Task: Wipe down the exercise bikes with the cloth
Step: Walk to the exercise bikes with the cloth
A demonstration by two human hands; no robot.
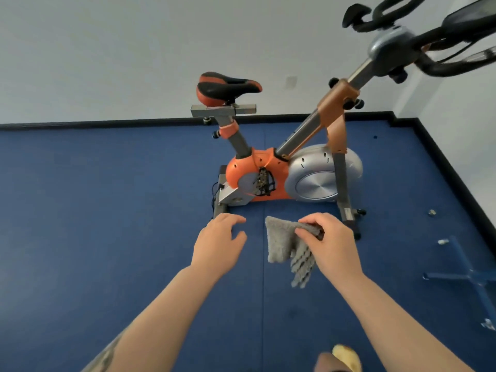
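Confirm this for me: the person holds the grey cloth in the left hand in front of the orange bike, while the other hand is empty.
Wrong hand. The head view shows the right hand gripping the grey cloth in front of the orange bike; the left hand is the empty one, fingers relaxed.

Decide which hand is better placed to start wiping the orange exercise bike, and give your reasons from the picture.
The right hand. It already grips the grey cloth, held up in front of the bike. The left hand is open and holds nothing, so it would first need to take the cloth.
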